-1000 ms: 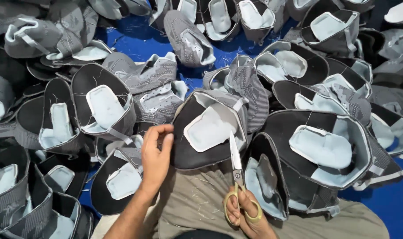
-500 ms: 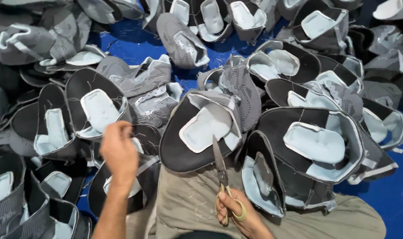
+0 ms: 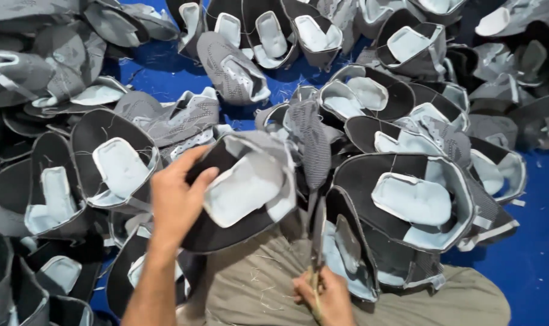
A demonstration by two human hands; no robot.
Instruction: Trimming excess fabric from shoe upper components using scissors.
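We see the left hand [image 3: 177, 196] clamped on the rim of a black shoe upper [image 3: 238, 193], fingers curled over its top-left edge, thumb underneath. The upper sits over the lap, held above the khaki trousers [image 3: 256, 284], lining side facing us, a pale blue-grey heel pad [image 3: 244, 188] showing inside. Its long axis runs diagonally, lower left to upper right; the grey knit end points up-right toward the pile, the broad black end down-left toward the wrist. It looks motion-blurred, so we cannot tell finer edge detail.

The right hand [image 3: 326, 297] is closed around the yellow handles of a pair of scissors [image 3: 317, 241]. The blades point straight up, away from the body, tips close beside the upper's right edge; we cannot tell whether they touch it or whether the blades are parted.

All around we note many more uppers, black and grey with the same pale pads, heaped and overlapping: a large one [image 3: 407, 202] just right of the scissors, another [image 3: 114, 163] left of the left hand, a grey knit one [image 3: 232, 66] lying farther up. They lie on a blue floor [image 3: 528, 253], bare at the right and in patches at the top. Loose threads litter the trousers. No walls or furniture in view.
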